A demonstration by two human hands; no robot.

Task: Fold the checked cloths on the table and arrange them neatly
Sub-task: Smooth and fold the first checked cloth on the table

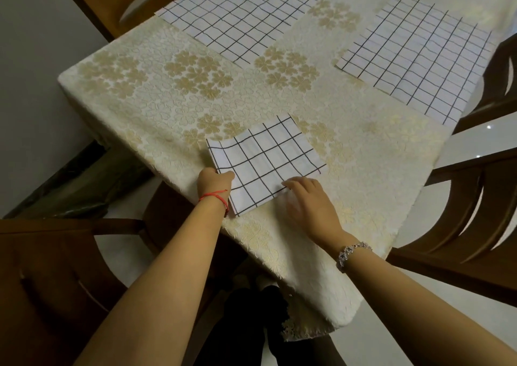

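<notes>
Well, from the head camera I read no brand, label or writing anywhere; the only markings are the black grid lines on the cloths and the gold flower pattern on the cream tablecloth [173, 108].

Near the table's front edge lies the folded checked cloth [265, 161], doubled over into a small rectangle. My left hand [214, 182] is closed on its left corner, thumb on top and the fingers tucked under where I cannot see them. My right hand [309, 200] rests flat and spread on the cloth's near right edge, fingertips on the fabric, pinching nothing as far as I can tell. A red string [215, 196] circles the left wrist, a silver bracelet [351, 252] the right.

Two more cloths lie unfolded and flat farther back: the far left cloth [240, 15], cut off by the top of the frame, and the far right cloth [416, 57], its far corner hanging over the table's edge.

Wooden chairs [458, 225] ring the table, all only partly in view. Under the table's front corner everything is dark and hard to make out.
</notes>
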